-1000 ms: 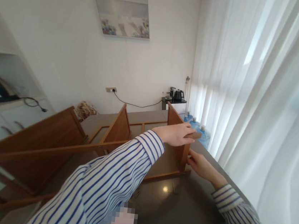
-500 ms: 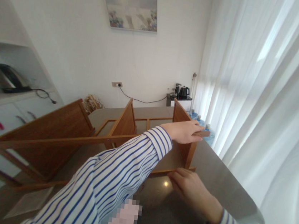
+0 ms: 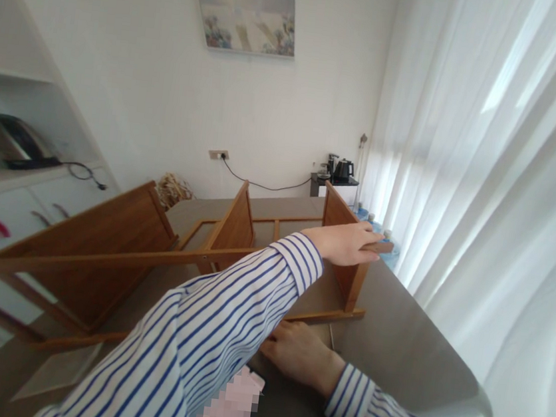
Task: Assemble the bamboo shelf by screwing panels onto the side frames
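A wooden shelf frame (image 3: 144, 261) lies on its side, its brown boards (image 3: 239, 221) standing upright. My left hand (image 3: 349, 243) reaches across to the right end and is closed around the end of the upper wooden rail (image 3: 379, 247), beside the end board (image 3: 344, 219). Lower down, my right hand (image 3: 299, 353) is low over the table, just in front of the bottom rail (image 3: 328, 316). Its fingers are curled and their tips are partly behind my left sleeve, so what they hold cannot be made out. A thin light strip (image 3: 332, 337) shows beside that hand.
The frame rests on a dark glossy table (image 3: 413, 344) with a rounded right corner. A pink blurred object (image 3: 230, 407) and a flat clear sheet (image 3: 58, 371) are near me. Water bottles (image 3: 388, 248) and a white curtain (image 3: 490, 192) stand beyond the table's right side.
My right hand has moved left and slightly down, away from the end of the bottom rail. My left hand keeps its hold on the upper rail, and the frame looks unmoved.
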Demonstrator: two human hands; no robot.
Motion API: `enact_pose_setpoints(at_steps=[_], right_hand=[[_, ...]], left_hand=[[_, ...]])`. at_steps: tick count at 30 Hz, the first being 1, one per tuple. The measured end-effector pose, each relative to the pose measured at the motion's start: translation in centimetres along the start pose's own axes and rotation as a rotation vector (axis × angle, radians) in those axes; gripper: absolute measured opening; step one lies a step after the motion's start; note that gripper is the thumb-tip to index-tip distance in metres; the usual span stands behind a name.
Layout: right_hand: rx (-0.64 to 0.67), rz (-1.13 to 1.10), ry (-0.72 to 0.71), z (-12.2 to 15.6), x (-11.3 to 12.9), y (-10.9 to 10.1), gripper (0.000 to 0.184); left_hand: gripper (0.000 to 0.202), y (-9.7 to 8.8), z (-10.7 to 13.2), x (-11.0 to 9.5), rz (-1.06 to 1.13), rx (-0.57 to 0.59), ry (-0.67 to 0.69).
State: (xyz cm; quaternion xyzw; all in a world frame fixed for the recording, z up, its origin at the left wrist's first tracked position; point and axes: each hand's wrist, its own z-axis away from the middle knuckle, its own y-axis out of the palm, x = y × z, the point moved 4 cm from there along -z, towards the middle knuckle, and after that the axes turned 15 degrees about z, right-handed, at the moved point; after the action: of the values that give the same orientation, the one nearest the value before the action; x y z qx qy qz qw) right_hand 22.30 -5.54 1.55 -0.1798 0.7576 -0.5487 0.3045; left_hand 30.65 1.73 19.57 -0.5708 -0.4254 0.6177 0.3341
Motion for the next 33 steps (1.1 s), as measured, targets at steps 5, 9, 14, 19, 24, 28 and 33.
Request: enact_pose_setpoints(at_steps=[5,9,14,19,24,28,33], right_hand=[[0.003,0.017,-0.018,-0.2,0.4,0.1,0.018],[-0.002,0.016,-0.006,0.1,0.5,0.0,0.019],[-0.030,-0.019,0.068,1.4,0.2,-1.0,0.016],[-0.116,-0.122,0.236,4.8,-1.6,-3.9,0.015],[-0.407,-0.472,0.567,9.5,-5.2,-6.2,0.012],[-0.580,-0.560,0.767,12.3,-8.0,-7.1,0.015],[-0.723,-0.659,0.926,13.6,-10.9,-8.1,0.021]], left_hand=[[0.063,-0.1,0.2,-0.1,0.001,-0.007,-0.005],[0.066,-0.1,0.3,-0.2,0.002,-0.001,-0.001],[0.067,-0.1,0.2,-0.1,0.001,-0.009,0.006],[0.066,-0.1,0.2,0.1,-0.011,-0.018,0.015],[0.065,-0.2,0.2,0.1,-0.021,-0.030,0.005],[0.065,-0.1,0.2,0.1,-0.040,-0.044,0.010],[0.059,-0.2,0.0,0.0,-0.022,-0.074,0.040]])
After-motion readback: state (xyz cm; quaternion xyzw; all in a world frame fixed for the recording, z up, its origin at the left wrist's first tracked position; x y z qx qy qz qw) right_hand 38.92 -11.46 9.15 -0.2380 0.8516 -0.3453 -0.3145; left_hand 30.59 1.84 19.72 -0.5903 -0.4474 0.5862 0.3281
